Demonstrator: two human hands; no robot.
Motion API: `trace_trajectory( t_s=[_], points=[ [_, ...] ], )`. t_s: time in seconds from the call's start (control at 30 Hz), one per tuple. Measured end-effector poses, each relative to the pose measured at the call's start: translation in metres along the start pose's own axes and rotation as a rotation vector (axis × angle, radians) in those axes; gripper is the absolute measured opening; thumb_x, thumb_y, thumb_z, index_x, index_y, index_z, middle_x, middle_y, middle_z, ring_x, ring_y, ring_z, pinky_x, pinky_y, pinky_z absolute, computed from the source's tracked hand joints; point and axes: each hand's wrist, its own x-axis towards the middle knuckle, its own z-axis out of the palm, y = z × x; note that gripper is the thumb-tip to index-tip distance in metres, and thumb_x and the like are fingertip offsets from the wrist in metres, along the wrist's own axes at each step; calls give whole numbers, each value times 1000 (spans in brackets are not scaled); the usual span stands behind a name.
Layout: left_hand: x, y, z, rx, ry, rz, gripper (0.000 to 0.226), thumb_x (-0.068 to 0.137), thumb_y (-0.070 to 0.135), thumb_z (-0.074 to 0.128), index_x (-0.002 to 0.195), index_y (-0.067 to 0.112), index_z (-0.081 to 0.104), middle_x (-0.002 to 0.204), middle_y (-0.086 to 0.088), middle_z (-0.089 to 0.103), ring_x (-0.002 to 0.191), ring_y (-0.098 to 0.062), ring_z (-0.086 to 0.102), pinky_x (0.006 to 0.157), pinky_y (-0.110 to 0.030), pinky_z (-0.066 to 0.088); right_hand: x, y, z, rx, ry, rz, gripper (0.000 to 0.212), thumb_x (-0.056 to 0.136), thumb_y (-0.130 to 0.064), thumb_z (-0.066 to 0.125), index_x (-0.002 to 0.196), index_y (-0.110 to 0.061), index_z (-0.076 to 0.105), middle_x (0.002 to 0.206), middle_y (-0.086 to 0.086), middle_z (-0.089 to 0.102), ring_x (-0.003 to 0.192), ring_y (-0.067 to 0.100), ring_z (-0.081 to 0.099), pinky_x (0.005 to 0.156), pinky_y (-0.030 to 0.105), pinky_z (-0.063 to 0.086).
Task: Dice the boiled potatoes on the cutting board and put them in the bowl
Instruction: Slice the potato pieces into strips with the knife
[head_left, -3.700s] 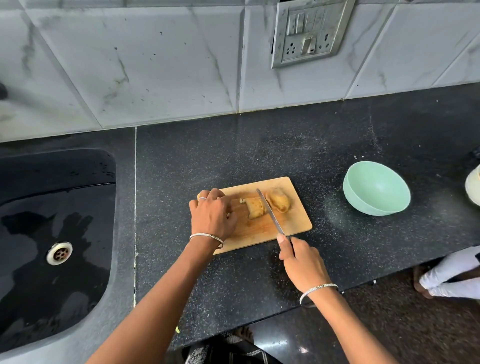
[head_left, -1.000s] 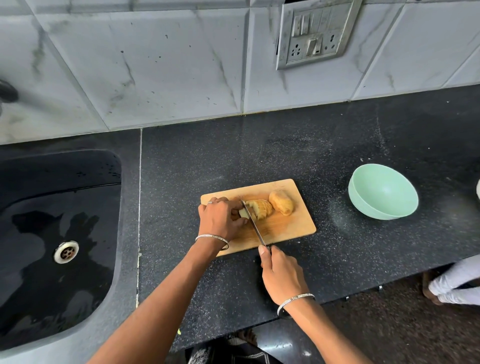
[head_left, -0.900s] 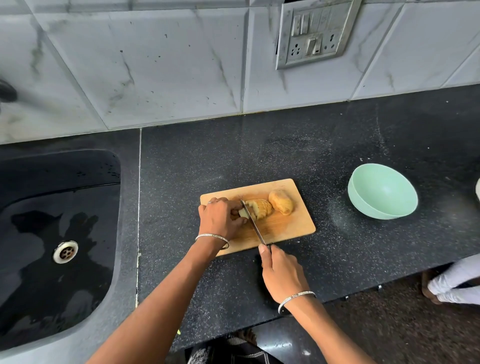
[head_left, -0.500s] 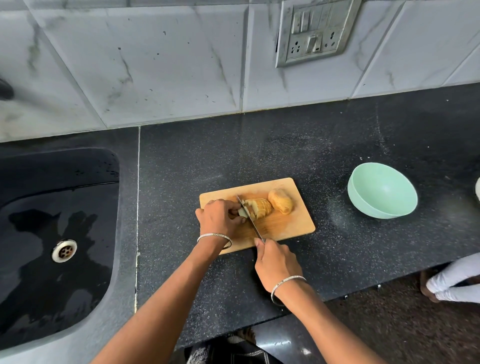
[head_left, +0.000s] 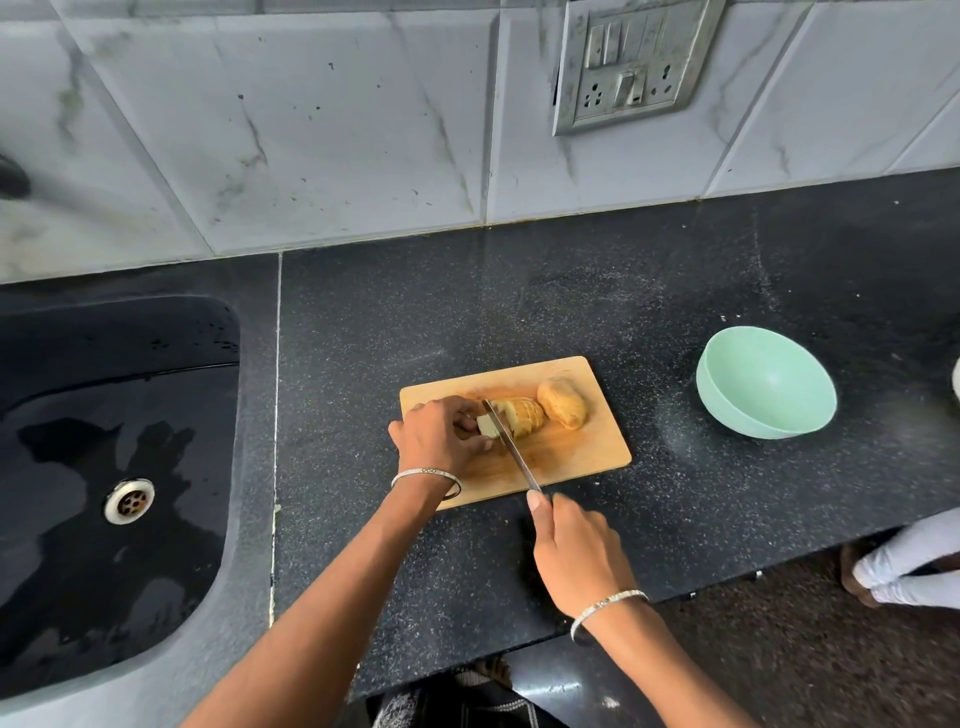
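A wooden cutting board (head_left: 582, 457) lies on the black counter. On it sits a partly sliced boiled potato (head_left: 522, 415), with a whole potato (head_left: 563, 402) just right of it. My left hand (head_left: 441, 436) pinches the uncut left end of the sliced potato. My right hand (head_left: 576, 556) grips the handle of a knife (head_left: 511, 447); the blade crosses the potato right beside my left fingertips. A mint-green bowl (head_left: 766, 382) stands on the counter to the right of the board, and nothing shows inside it.
A black sink (head_left: 104, 467) with a metal drain fills the left side. A switch and socket plate (head_left: 631, 62) hangs on the tiled wall behind. Another person's light-clad leg and foot (head_left: 909, 564) show past the counter edge at the right.
The knife has worked leftward along the potato, leaving more slices to its right. My right hand has drawn back toward me in the last half second.
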Motion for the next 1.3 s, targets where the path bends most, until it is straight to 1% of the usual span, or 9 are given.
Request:
trace_trajectory(
  t_s=[0.1,0.17,0.47,0.77,0.87,1.07,1.13,1.2,1.3],
  points=[
    [0,-3,3,-39,10,-24,34,67,33,85,97,34,71,75,19,68,88,-5,65,92,-39,43,6,-5,3,16,-22,1,49,102,-52,20,101,-19,55,102,13,64,101,38,60,82,45,48],
    [1,-4,3,-64,14,-36,28,67,29,85,92,32,72,74,17,70,85,-6,67,92,-42,46,8,-6,6,21,-32,-6,47,102,-52,19,97,-20,53,101,13,64,101,38,59,82,45,48],
    [1,0,0,-44,4,-35,19,72,26,81,88,33,73,76,15,72,87,-5,67,96,-39,39,10,-12,7,5,-57,7,48,103,-50,20,103,-18,55,100,12,62,100,37,60,77,41,45],
    [3,-1,-1,-91,-23,-54,19,69,24,83,83,32,72,73,16,71,83,-2,67,98,-40,40,28,-26,7,-30,-95,47,48,103,-49,24,107,-15,58,107,13,63,101,36,61,80,41,48],
    [3,-1,-1,-74,-23,-50,19,70,25,83,83,33,72,72,17,70,82,-1,66,97,-41,40,25,-23,8,-46,-83,32,47,103,-49,24,105,-15,58,108,13,63,102,36,61,79,41,49],
    [1,2,-4,-39,10,-48,17,72,26,81,84,33,71,70,17,69,83,-2,65,92,-34,36,4,-3,13,-151,-12,-27,47,103,-50,22,104,-18,56,101,10,67,96,34,65,73,41,52],
    [0,4,-7,45,32,-28,16,75,29,78,89,33,72,77,15,71,86,-7,63,85,-33,30,0,1,13,-226,41,-56,44,103,-49,21,104,-18,53,99,9,69,94,33,67,67,38,50],
    [0,4,-8,142,53,7,14,78,33,74,92,32,72,82,12,72,89,-13,62,82,-34,27,-2,2,12,-314,83,-85,42,104,-47,20,106,-18,50,98,8,70,94,32,68,62,36,42],
    [2,1,-7,223,73,31,15,77,37,71,90,29,70,84,10,71,91,-16,62,78,-35,25,-5,1,9,-358,89,-109,43,104,-48,17,107,-19,48,99,7,70,95,31,68,62,37,42]
  ],
)
